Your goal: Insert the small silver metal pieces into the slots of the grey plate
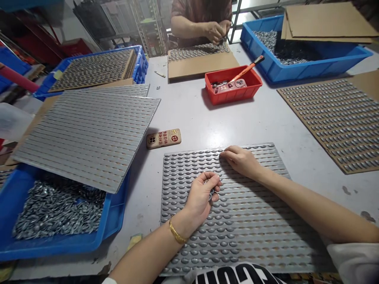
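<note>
A grey slotted board lies in front of me. Rows of oval metal pieces fill slots on its left side, while most slots on the right hold none. My left hand, wearing a gold bracelet, is curled palm up above the board around a few small metal pieces. My right hand reaches the far edge, thumb and fingertips pinched together at the top rows, beside the last filled slots. Whatever is between those fingertips is hidden.
A blue bin of loose metal pieces stands left, with grey boards resting over it. Beyond my board are a phone and a red tray. A filled board lies right. Another person works opposite.
</note>
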A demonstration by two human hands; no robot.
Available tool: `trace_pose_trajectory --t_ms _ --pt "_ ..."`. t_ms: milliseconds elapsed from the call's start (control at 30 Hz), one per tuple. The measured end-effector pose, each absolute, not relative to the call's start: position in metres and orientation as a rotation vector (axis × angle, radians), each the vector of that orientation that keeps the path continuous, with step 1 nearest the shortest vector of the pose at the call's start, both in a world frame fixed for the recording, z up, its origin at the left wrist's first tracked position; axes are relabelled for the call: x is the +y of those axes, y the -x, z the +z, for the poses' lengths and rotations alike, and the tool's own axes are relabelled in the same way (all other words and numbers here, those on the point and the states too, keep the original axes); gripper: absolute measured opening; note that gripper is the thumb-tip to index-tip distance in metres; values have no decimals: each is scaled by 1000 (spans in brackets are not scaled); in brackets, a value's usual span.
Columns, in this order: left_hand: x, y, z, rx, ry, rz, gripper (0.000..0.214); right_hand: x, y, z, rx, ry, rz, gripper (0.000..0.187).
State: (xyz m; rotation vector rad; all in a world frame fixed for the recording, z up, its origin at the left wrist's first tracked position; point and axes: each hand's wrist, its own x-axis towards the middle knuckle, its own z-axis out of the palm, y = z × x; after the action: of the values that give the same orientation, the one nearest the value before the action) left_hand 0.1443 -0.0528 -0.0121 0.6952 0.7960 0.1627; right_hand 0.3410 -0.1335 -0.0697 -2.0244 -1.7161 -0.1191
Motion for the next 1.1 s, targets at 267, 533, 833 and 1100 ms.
trace_pose_trajectory --t_ms 267,533,833,1100 --pt "-53 -146 -12 838 -667 160 29 -134 -340 -62 -1812 2061 -104 26" --pt "-54 -150 -11 822 -706 195 26 -151 -326 -35 -1485 1832 245 19" --pt "-61 -153 -11 816 -717 136 26 -170 -292 -14 -1542 1605 429 16" --pt "-61 -155 -8 805 -719 119 20 -178 -293 -19 -1699 1690 494 44"
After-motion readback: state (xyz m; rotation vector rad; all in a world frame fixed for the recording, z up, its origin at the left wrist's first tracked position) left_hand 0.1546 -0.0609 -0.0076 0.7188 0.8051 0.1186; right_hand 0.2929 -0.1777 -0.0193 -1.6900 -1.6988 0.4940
